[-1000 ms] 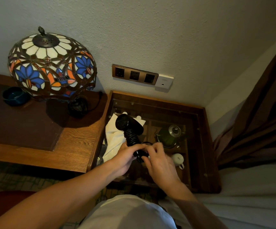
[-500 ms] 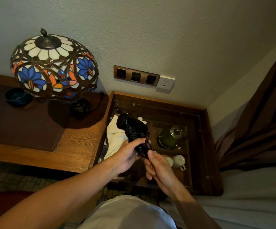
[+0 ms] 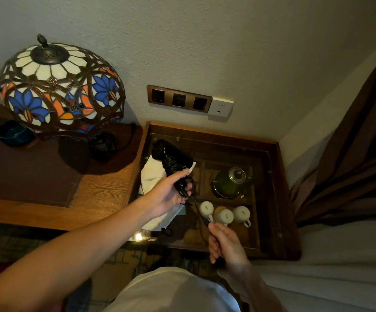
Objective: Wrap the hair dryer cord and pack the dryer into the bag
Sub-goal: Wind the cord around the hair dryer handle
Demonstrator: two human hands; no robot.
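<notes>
A black hair dryer (image 3: 169,155) is held above the glass-topped side table, its cord coiled several times round the handle. My left hand (image 3: 170,194) grips that wrapped handle from below. A loose stretch of black cord (image 3: 199,210) runs down and right from the handle to my right hand (image 3: 224,243), which pinches its end and pulls it taut. A white cloth bag (image 3: 154,174) lies on the glass under the dryer, partly hidden by my left hand.
A stained-glass lamp (image 3: 58,88) and a dark bowl (image 3: 13,132) stand on the wooden desk (image 3: 106,192) at left. Under the side table's glass (image 3: 265,199) sit a green teapot (image 3: 231,182) and three white cups (image 3: 224,215). Wall sockets (image 3: 179,100) are above; a brown curtain (image 3: 351,154) hangs right.
My right hand has moved away from the handle, down and to the right, drawing out a length of cord. The dryer rose slightly in my left hand.
</notes>
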